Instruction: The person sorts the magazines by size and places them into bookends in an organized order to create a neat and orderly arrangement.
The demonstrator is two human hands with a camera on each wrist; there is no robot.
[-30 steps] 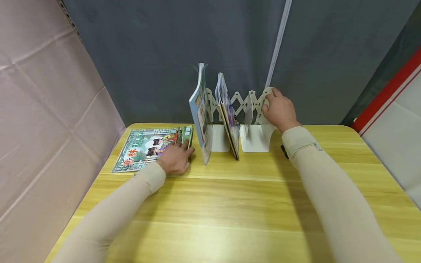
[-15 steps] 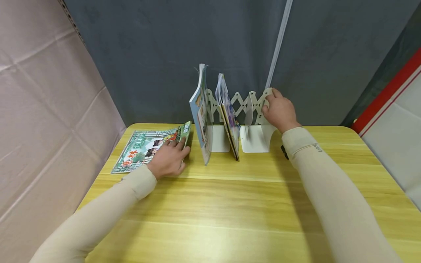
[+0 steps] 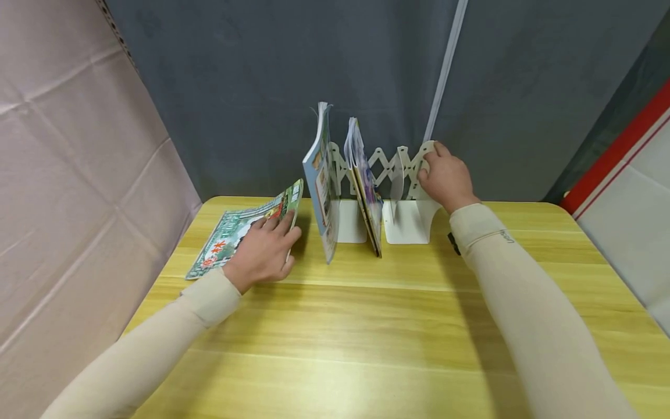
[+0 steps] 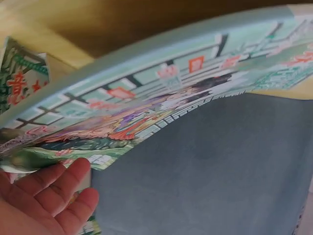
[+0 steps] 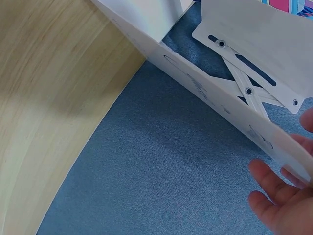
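Observation:
A green illustrated magazine (image 3: 230, 233) lies at the table's back left, its right edge raised off the wood. My left hand (image 3: 280, 230) grips that raised edge; in the left wrist view the cover (image 4: 161, 98) bends above my fingers (image 4: 54, 191). A white folding book rack (image 3: 405, 224) stands at the back centre. A blue book (image 3: 320, 186) and a second thin book (image 3: 364, 189) stand upright in its left slots. My right hand (image 3: 431, 160) holds the rack's right end panel (image 5: 220, 98), fingers (image 5: 274, 196) curled round its top.
The yellow wooden table (image 3: 366, 326) stretches towards me with both sleeved forearms over it. A grey cloth backdrop (image 3: 262, 87) hangs right behind the rack. A pinkish panel (image 3: 63, 174) closes the left side, and a red-edged board (image 3: 617, 151) stands at the right.
My left hand has lifted the magazine's right edge from flat on the table to tilted up, and pulled it slightly right. The right hand and the rack have stayed still.

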